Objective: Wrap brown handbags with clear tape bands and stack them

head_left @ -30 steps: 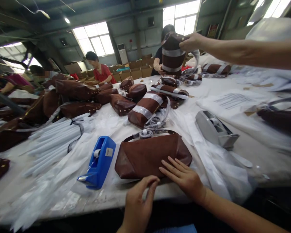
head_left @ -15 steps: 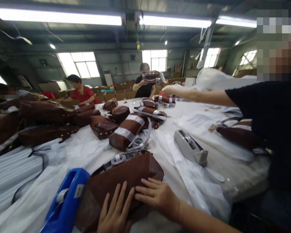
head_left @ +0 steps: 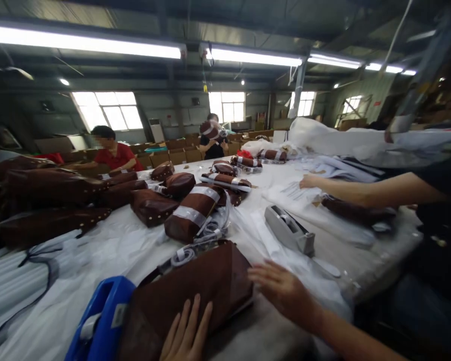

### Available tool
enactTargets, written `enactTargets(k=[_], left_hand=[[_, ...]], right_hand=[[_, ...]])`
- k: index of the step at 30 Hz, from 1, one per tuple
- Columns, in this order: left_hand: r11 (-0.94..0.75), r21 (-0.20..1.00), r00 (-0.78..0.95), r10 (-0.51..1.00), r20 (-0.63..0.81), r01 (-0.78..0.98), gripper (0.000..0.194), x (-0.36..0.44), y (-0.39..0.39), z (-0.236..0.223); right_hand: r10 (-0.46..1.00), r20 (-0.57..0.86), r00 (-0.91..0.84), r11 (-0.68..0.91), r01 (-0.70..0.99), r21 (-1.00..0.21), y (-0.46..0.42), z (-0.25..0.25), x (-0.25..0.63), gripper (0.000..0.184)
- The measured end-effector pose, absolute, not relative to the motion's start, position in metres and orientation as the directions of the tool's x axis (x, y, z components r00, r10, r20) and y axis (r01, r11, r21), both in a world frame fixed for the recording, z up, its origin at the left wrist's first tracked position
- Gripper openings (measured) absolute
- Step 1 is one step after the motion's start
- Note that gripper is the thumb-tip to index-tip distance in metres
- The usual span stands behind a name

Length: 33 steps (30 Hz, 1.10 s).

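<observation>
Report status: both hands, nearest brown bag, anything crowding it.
Left hand open on elongated brown bag. Right hand open by bag's right end, contact unclear. Blue plastic tape dispenser close at bag's left.

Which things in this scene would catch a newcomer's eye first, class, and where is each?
The eye would probably fall first on the bright blue tape dispenser at the lower left, the strongest colour near the hands. Beside it, in the lower middle, lies a large brown bag with the left hand spread on it and the right hand by its right end. Overhead, bright strip lights run across the top of the picture.
</observation>
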<state>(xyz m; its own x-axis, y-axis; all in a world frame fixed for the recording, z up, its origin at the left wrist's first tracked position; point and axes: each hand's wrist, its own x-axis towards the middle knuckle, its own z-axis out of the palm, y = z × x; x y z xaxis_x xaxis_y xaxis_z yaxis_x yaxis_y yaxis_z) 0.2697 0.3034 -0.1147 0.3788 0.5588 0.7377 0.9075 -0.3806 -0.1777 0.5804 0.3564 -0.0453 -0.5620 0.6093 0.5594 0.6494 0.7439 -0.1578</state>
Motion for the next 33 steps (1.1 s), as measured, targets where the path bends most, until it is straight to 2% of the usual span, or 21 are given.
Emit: enactTargets(k=[3, 6, 9, 13, 15, 19, 22, 24, 29, 33], left_hand=[[-0.393, -0.128, 0.371, 0.641, 0.672, 0.911, 0.076, 0.27, 0.295, -0.104], [-0.411, -0.096, 0.369, 0.659, 0.655, 0.906, 0.077, 0.271, 0.293, -0.1], [-0.412, -0.087, 0.365, 0.666, 0.651, 0.907, 0.077, 0.271, 0.292, -0.1], [-0.403, -0.122, 0.38, 0.661, 0.647, 0.907, 0.076, 0.271, 0.291, -0.1], [-0.394, -0.14, 0.385, 0.658, 0.648, 0.908, 0.075, 0.272, 0.291, -0.1], [-0.39, -0.138, 0.382, 0.667, 0.64, 0.91, 0.074, 0.272, 0.29, -0.102], [-0.395, -0.131, 0.383, 0.674, 0.631, 0.909, 0.076, 0.272, 0.29, -0.102], [-0.397, -0.128, 0.382, 0.673, 0.633, 0.909, 0.076, 0.273, 0.289, -0.102], [-0.399, -0.107, 0.37, 0.672, 0.642, 0.911, 0.077, 0.274, 0.289, -0.101], [-0.409, -0.095, 0.368, 0.668, 0.647, 0.908, 0.077, 0.275, 0.288, -0.1]], right_hand=[[0.777, 0.525, -0.347, 0.489, 0.858, -0.158, 0.362, -0.053, 0.633, 0.039], [0.852, 0.442, -0.281, 0.354, 0.931, -0.092, 0.368, -0.068, 0.665, 0.049], [0.885, 0.362, -0.294, 0.358, 0.925, -0.124, 0.373, -0.078, 0.672, 0.046], [0.897, 0.353, -0.265, 0.389, 0.854, -0.346, 0.382, -0.079, 0.665, 0.023], [0.904, 0.345, -0.252, 0.384, 0.834, -0.396, 0.388, -0.079, 0.663, 0.013], [0.919, 0.308, -0.245, 0.358, 0.847, -0.393, 0.399, -0.079, 0.665, 0.012], [0.927, 0.289, -0.238, 0.339, 0.862, -0.377, 0.404, -0.079, 0.669, 0.039], [0.932, 0.275, -0.237, 0.328, 0.873, -0.362, 0.406, -0.079, 0.671, 0.046], [0.944, 0.244, -0.22, 0.293, 0.902, -0.317, 0.412, -0.08, 0.67, 0.014], [0.95, 0.23, -0.212, 0.272, 0.923, -0.273, 0.417, -0.077, 0.666, 0.012]])
